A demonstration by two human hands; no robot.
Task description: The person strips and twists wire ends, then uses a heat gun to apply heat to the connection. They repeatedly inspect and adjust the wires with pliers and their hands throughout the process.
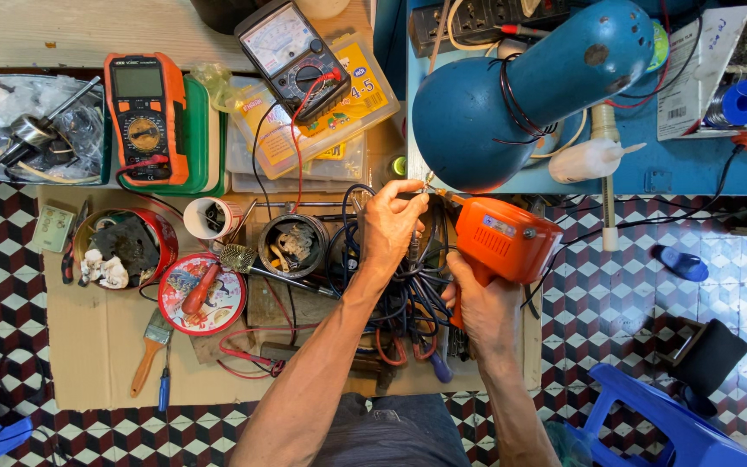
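My right hand (483,307) grips the handle of an orange soldering gun (501,242), whose tip points left toward my left hand. My left hand (389,220) is raised over a tangle of dark cables (408,303) and pinches a small thin part, too small to name, right at the gun's tip. Both hands are under the shade of a blue desk lamp (520,95).
An orange digital multimeter (144,117) and a black analog meter (296,56) lie at the back. Round tins (123,246), a red lid with a screwdriver (202,294), a paintbrush (150,350), a cardboard sheet (97,346), blue stools (650,415) surround me.
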